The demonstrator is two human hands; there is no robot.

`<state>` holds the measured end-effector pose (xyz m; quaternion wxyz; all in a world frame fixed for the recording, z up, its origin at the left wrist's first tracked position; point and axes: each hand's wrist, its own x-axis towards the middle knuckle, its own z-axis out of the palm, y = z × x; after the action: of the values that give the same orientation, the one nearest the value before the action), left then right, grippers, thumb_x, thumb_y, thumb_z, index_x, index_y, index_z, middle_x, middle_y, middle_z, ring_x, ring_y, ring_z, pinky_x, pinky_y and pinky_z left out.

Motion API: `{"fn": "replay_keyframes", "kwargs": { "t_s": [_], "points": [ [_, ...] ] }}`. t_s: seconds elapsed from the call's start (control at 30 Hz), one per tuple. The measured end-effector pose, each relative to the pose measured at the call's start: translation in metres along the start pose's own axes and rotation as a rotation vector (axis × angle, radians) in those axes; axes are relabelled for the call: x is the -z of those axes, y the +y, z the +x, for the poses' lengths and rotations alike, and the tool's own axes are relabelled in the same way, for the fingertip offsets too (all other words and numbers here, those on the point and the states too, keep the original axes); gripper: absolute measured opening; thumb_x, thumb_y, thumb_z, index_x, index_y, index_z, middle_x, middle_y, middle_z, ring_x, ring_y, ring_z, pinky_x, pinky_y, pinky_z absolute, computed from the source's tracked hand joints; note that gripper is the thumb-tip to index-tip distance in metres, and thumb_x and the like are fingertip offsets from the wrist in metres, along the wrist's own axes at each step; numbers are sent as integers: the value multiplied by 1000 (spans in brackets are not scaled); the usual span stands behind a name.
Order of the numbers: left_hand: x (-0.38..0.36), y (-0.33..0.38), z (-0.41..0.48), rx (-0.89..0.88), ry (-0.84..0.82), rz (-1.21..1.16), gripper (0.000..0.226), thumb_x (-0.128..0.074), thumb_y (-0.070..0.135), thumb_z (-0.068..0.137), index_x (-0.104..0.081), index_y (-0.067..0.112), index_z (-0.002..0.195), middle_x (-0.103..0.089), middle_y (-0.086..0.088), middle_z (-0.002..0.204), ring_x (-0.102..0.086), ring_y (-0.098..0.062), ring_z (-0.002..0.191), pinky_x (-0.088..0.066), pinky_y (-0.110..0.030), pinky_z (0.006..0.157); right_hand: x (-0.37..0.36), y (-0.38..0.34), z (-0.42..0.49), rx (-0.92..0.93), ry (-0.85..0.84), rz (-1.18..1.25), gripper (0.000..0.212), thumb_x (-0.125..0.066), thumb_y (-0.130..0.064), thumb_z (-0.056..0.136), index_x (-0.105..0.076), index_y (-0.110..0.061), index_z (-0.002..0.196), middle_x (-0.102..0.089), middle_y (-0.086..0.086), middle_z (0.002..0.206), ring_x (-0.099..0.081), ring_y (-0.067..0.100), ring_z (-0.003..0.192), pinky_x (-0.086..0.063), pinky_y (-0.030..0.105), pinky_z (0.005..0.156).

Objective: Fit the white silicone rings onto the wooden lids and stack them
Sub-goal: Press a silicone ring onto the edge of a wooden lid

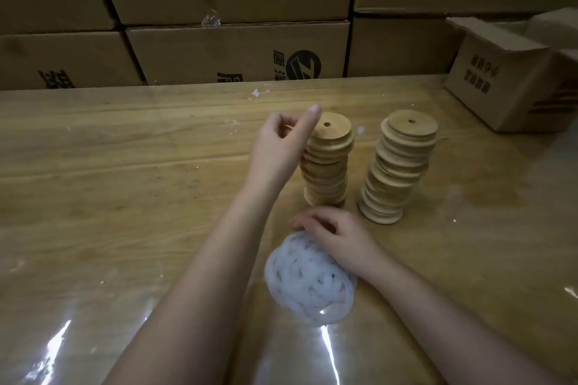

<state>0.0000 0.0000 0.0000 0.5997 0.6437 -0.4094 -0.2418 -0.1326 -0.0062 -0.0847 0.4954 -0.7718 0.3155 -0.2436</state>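
Hands split the work, one at the lids and one at the rings. The left hand [278, 147] is raised against the near-left side of the top of the left stack [327, 172] of round tan wooden lids. Its fingers are curled and one digit sticks up. A tan sliver shows between the fingers, but I cannot tell whether it pinches a lid or only steadies the column. Likely purpose: setting or squaring the top lid [333, 131].

That lid lies flat with its centre hole and smaller stepped face up. The stack's long axis is vertical.

Just in front of the left stack's base sits the heap of white silicone rings [306, 281], tangled, pointing no single way and kept within a short reach. The right hand [337, 234] rests on the heap's far edge with fingers bent down into it, probably singling out a ring. No pinch is visible, so I cannot tell its grip.

Right of the left stack and apart from it stands the right stack [394, 172] of the same lids, upright with ragged edges. Farther right and behind is an open brown cardboard carton [500, 81]. All of it stands on the plastic-covered wooden table [125, 166].
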Motion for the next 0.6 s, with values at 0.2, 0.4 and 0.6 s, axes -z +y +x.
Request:
{"fn": "replay_keyframes", "kwargs": {
  "t_s": [0.2,0.4,0.6],
  "points": [
    [-2,9,5,148,-33,46,30,-67,50,78,-58,22,77,-56,10,71,-48,-4,60,-36,-22,53,0,5,1,18,6,30,19,-52,-28,92,-69,-36,87,-71,-14,96,-62,2,96,-49,38,92],
    [3,13,8,156,-23,-14,23,-68,42,80,-60,21,77,-57,12,66,-47,-2,57,-36,-21,53,1,5,0,34,-4,87,21,-51,-28,92,-69,-37,86,-70,-15,97,-62,1,98,-49,37,92],
    [20,5,7,159,119,-334,21,-66,34,85,-61,14,84,-53,11,49,-48,-2,45,-35,-15,42,14,5,-9,203,-89,-142,12,-59,-17,89,-70,-22,90,-66,-14,105,-57,-1,105,-44,27,96]
  ]
}}
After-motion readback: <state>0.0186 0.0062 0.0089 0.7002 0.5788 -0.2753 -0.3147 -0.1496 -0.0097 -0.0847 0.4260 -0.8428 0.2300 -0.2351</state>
